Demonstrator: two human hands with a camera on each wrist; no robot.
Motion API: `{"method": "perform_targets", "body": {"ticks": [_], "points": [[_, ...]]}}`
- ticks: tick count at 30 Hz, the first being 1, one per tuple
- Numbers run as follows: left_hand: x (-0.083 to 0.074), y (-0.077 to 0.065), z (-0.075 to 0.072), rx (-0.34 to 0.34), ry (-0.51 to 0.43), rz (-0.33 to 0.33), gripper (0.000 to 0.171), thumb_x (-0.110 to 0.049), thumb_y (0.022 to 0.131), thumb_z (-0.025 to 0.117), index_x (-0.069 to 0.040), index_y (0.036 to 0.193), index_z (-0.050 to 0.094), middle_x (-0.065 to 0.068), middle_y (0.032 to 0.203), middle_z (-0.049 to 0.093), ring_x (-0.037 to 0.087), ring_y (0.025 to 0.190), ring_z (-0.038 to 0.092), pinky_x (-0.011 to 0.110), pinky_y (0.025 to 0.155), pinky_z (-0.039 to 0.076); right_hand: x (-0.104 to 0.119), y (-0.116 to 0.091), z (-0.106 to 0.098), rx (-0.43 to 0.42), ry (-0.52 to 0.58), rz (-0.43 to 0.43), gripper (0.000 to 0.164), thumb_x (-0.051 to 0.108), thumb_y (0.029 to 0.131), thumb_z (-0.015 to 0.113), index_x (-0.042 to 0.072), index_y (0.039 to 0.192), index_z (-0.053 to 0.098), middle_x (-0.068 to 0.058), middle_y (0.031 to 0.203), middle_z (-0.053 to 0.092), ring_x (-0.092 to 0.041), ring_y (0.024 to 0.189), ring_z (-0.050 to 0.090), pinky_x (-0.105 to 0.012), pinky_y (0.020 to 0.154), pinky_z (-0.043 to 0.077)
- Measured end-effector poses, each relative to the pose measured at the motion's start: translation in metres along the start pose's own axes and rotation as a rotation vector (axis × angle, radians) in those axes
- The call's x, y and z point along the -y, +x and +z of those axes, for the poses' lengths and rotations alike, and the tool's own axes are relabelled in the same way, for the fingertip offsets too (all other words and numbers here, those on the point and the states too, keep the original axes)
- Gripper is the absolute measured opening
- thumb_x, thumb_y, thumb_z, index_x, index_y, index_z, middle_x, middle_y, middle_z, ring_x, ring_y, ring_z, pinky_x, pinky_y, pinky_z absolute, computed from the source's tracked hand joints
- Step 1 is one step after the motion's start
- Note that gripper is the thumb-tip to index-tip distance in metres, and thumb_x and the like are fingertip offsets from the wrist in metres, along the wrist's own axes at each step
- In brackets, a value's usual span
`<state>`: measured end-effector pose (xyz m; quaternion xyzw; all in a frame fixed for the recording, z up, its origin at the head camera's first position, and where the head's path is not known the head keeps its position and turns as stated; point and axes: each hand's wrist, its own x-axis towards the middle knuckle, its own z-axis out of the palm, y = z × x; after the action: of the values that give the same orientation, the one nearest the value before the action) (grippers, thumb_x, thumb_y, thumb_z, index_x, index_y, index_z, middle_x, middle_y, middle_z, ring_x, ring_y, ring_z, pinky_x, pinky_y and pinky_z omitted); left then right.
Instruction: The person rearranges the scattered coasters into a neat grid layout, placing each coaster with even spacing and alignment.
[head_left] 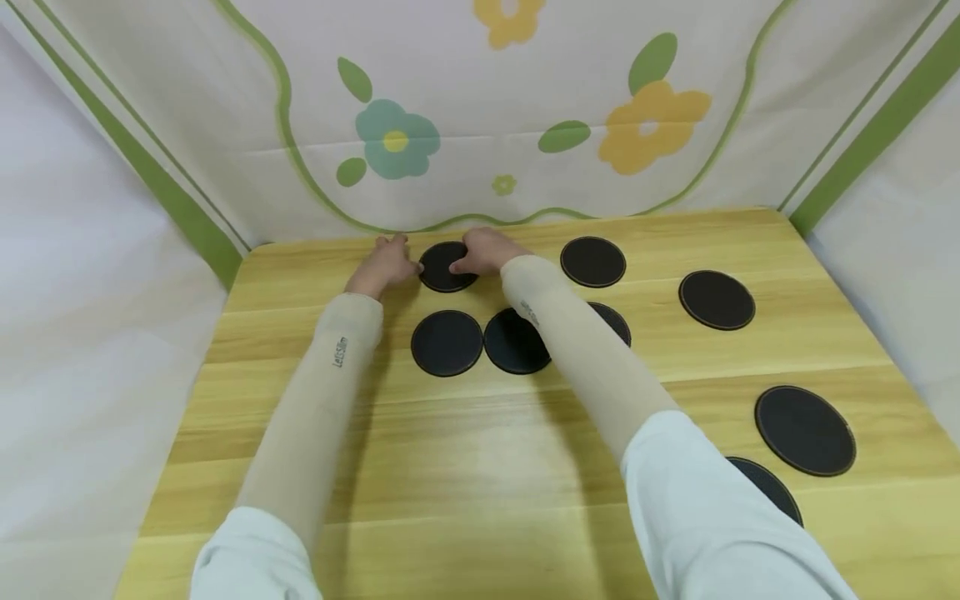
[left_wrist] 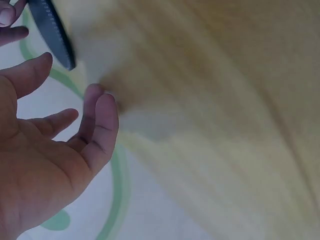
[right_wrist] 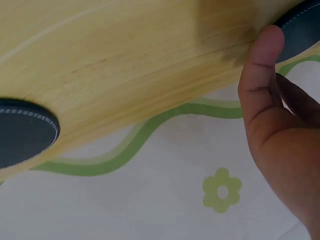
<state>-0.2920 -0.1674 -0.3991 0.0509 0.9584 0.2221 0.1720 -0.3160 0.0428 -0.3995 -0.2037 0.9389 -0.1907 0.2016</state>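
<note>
A black round coaster (head_left: 441,268) with a stitched rim lies at the back edge of the wooden table, between the two hands. My right hand (head_left: 489,250) pinches its right side, thumb over the top face; the other fingers are partly hidden behind. At the coaster's left edge is my left hand (head_left: 386,265), its fingers loosely bent. In the left wrist view, a gap shows between the left hand (left_wrist: 55,150) and the coaster (left_wrist: 51,32). The right wrist view has the right thumb (right_wrist: 262,65) against the coaster's edge (right_wrist: 302,32).
Two coasters touch side by side in front, one at left (head_left: 447,343) and one at right (head_left: 516,342). The right forearm partly covers another (head_left: 613,321). More coasters (head_left: 717,300) lie spread over the table's right side. A flowered cloth (head_left: 480,108) hangs behind the table (head_left: 465,492).
</note>
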Motion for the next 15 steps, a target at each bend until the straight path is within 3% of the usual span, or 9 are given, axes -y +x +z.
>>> {"method": "perform_targets", "body": {"ticks": [5,8,12,15], "points": [[-0.006,0.004,0.006,0.047,-0.032,0.024,0.074,-0.029,0.105,0.052,0.001,0.16,0.015,0.031,0.159,0.021,0.045,0.148,0.017,0.057,0.116,0.023,-0.008,0.004,0.004,-0.011,0.033,0.054,0.04,0.045,0.096,0.068,0.007,0.107,0.059,-0.009,0.101,0.057,-0.025,0.086,0.051,-0.036,0.073,0.04],[-0.012,0.004,0.009,0.058,-0.053,0.054,0.072,-0.029,0.106,0.052,-0.001,0.161,0.016,0.027,0.161,0.023,0.042,0.15,0.01,0.055,0.118,0.019,-0.015,-0.001,0.006,-0.081,0.054,0.134,0.037,0.044,0.099,0.064,0.009,0.095,0.057,-0.007,0.088,0.052,-0.023,0.076,0.048,-0.035,0.068,0.038],[-0.019,0.0,0.015,0.042,-0.079,0.075,0.068,-0.026,0.106,0.052,-0.002,0.161,0.02,0.026,0.16,0.023,0.041,0.147,0.024,0.053,0.116,0.026,-0.018,-0.011,0.008,-0.138,0.106,0.222,0.038,0.038,0.106,0.053,0.01,0.081,0.055,-0.004,0.071,0.046,-0.019,0.059,0.045,-0.033,0.059,0.04],[-0.025,-0.003,0.019,0.032,-0.111,0.074,0.066,-0.025,0.105,0.052,-0.002,0.16,0.022,0.026,0.159,0.024,0.041,0.143,0.03,0.052,0.114,0.03,-0.016,-0.016,0.008,-0.113,0.212,0.229,0.033,0.032,0.108,0.048,0.006,0.092,0.061,-0.007,0.069,0.051,-0.019,0.052,0.049,-0.032,0.053,0.045]]}}
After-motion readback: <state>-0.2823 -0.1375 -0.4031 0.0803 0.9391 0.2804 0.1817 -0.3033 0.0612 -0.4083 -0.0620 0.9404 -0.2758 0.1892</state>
